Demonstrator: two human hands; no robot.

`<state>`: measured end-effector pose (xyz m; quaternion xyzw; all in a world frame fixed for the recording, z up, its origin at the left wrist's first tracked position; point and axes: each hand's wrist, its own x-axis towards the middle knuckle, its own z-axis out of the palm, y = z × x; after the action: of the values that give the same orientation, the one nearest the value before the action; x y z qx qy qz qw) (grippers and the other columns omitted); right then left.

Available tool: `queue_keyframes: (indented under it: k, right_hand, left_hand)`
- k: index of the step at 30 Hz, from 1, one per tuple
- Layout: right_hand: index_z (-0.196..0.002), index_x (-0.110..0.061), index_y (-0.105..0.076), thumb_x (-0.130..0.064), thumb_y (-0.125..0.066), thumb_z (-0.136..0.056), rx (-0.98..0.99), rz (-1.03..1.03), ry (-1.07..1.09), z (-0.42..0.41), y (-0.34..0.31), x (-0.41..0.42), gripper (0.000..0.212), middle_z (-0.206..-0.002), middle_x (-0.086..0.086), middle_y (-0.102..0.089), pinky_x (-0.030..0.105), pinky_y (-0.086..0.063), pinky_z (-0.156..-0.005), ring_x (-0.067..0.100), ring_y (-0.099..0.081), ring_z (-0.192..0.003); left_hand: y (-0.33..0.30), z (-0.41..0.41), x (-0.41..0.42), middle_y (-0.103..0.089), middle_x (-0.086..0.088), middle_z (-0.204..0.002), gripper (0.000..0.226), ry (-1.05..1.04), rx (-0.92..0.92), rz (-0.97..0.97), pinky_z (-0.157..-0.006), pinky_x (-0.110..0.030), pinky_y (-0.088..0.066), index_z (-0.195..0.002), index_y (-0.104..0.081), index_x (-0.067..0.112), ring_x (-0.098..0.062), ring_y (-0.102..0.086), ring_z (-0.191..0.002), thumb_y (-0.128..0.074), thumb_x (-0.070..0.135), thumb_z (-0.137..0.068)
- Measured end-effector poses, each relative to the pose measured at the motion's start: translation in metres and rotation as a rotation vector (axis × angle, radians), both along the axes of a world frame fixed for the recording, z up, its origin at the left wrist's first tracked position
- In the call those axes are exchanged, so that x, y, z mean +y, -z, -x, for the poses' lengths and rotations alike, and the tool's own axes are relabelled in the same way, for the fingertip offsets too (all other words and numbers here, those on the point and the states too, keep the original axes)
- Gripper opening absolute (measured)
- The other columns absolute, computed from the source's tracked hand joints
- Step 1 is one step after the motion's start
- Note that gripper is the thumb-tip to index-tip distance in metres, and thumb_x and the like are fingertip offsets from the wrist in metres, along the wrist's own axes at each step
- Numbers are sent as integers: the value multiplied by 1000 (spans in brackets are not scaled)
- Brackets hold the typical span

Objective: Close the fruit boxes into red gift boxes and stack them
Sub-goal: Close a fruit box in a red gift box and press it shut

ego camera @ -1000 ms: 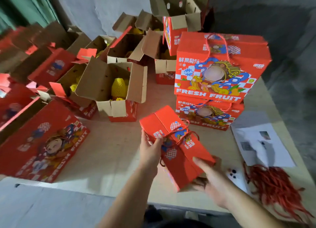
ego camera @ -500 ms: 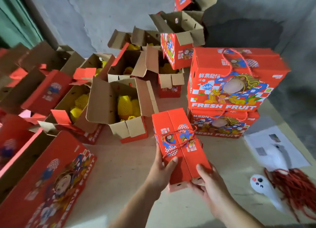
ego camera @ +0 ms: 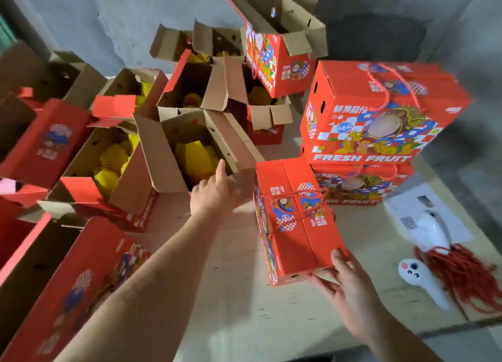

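While the right hand (ego camera: 350, 285) grips the closed gift box (ego camera: 296, 217), the left hand (ego camera: 213, 192), fingers straight, nears the open box (ego camera: 190, 147) of netted fruit (ego camera: 194, 158).

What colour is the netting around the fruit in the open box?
Yellow netting, seen in the head view.

One head-worn wide-angle view looks forward and down, close over the table (ego camera: 244, 321) toward the wall (ego camera: 108, 22).

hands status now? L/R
Left hand: open, holding nothing, reaching toward the open fruit box.
Right hand: gripping the closed red box at its near corner.
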<state>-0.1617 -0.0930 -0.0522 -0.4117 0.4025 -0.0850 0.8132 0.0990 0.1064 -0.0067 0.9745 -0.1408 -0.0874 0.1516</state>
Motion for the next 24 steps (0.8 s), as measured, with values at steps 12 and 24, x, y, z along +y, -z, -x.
queue_keyframes:
  k: [12,24]
  right_hand:
    - [-114,-25,-71,-26,-63,-101,63,-54,101,-10,-8,12,15,-120,14,-74,49,-61,-88,31,-71,-114]
    - [-130,-24,-48,-26,-60,-105,161,-99,64,-155,-43,26,28,-134,7,-57,36,-64,-79,32,-61,-120]
  left_hand:
    - [25,-16,81,-66,-5,-101,18,155,-188,-109,-88,-45,-41,-108,-65,18,-35,-62,-102,-57,34,-104]
    - [27,31,75,-71,0,-103,23,203,-242,-77,-87,-42,-43,-104,-70,19,-31,-65,-98,-64,40,-97]
